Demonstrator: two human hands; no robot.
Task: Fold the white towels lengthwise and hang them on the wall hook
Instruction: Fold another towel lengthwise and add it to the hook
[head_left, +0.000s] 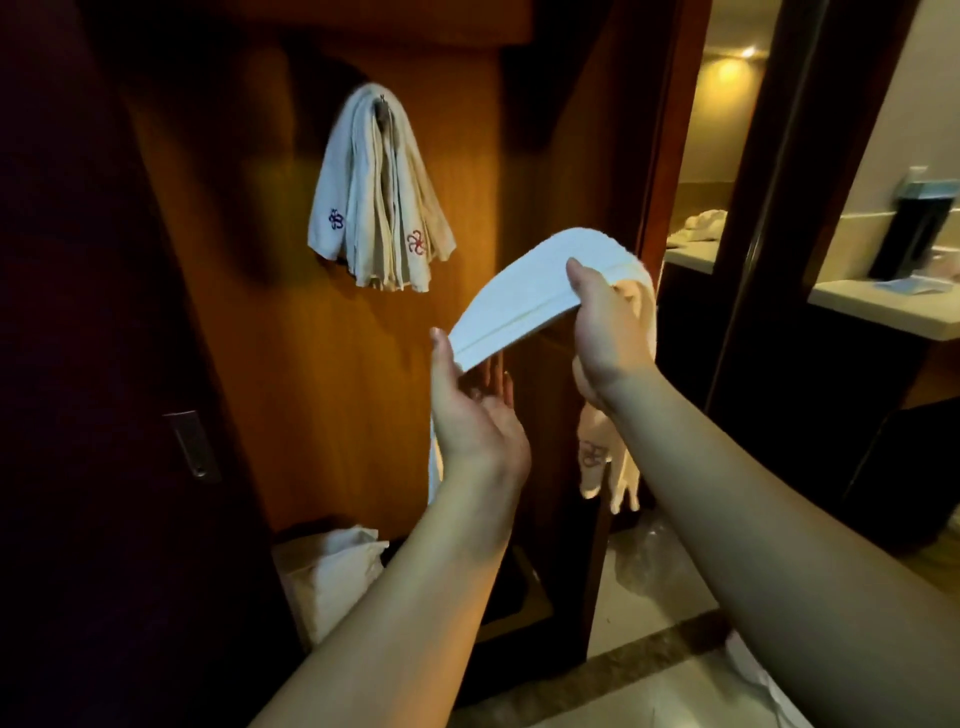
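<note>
Head view: a folded white towel is held in mid-air between both hands, in front of a wooden wall panel. The right hand grips the towel's upper end; its thumb lies on top of the fold and the fingers curl beneath, hidden by the cloth. From this grip the towel's far end drapes over and hangs behind the right wrist, showing a red embroidered mark low down. The left hand is palm-up under the towel's lower end. Its thumb presses against the edge of the fold, and its fingers are spread fairly straight beneath the cloth, supporting rather than clenching it. A further length of towel hangs behind the left wrist.

Up and to the left, well apart from the hands, a bundle of hung towels drapes over the wall hook, with blue and red embroidered marks near the lower edges. A bin with a white liner stands on the floor below. A pale surface sits at right.
</note>
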